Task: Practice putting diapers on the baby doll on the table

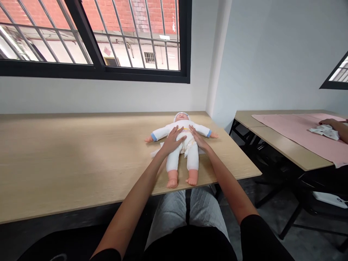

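Observation:
A baby doll (182, 125) in a white outfit with blue cuffs lies on its back on the wooden table, arms spread and feet toward me. Around its hips is a white diaper (188, 145), and pale flaps stick out on both sides under the doll. My left hand (173, 140) rests on the left side of the doll's waist, fingers stretched out. On the opposite side of the waist lies my right hand (197, 137), its fingers also extended. Parts of the diaper's top edge are hidden under my fingers.
The table's (67, 156) front edge runs just past the doll's feet. A barred window (136, 36) is in the wall behind. To the right, another person's hand (333, 125) touches a white cloth-like item (324, 132) on a pink mat (293, 127). A dark chair (320, 181) stands below.

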Demonstrator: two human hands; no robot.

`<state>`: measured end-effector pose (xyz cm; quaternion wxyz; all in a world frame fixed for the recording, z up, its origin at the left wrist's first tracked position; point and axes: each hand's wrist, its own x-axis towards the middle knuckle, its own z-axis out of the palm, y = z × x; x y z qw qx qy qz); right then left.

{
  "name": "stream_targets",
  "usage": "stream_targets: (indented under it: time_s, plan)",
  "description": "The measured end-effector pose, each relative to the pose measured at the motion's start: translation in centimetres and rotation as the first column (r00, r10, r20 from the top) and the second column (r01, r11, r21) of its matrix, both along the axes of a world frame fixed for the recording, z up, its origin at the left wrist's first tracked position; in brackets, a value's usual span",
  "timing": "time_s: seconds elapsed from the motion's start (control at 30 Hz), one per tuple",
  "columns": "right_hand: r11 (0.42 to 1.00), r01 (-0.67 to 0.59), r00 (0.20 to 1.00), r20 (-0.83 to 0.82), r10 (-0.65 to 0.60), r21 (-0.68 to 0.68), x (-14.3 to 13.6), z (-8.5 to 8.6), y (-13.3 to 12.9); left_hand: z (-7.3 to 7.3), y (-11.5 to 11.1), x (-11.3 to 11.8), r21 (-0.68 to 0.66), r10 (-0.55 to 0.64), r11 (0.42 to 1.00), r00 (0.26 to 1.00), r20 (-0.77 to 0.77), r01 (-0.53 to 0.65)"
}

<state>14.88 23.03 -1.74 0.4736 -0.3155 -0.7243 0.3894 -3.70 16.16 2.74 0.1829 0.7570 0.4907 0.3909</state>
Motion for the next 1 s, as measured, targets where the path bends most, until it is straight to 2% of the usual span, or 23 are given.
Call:
stream_targets:
  time_s: [0.17,0.4,0.7,0.87,1.0]
  plan:
    - [1.000,-0.009,0.998,-0.054,0.009,-0.007,0.0,-0.1,0.0,-0.4,0.5,-0.2,0.001,-0.041,0.999,0.996,0.074,0.041]
    - [0.999,-0.008,0.994,-0.112,0.002,-0.051,-0.1,0.4,-0.4,-0.7,0.8,-0.4,-0.002,-0.038,0.999,0.997,0.065,0.038]
    - [0.999,0.016,0.998,-0.067,-0.018,-0.031,-0.1,0.2,-0.3,-0.9,1.0,-0.7,-0.003,-0.044,0.999,0.998,0.042,0.044]
    - [1.000,0.013,0.999,-0.049,-0.014,-0.014,-0.1,-0.2,0.0,-1.0,1.4,-0.7,0.039,-0.080,0.996,0.995,0.057,0.078]
    - [1.000,0.010,1.000,0.007,-0.010,-0.004,0.0,-0.3,0.3,-1.0,1.4,-0.6,0.028,-0.061,0.998,0.998,0.001,0.061]
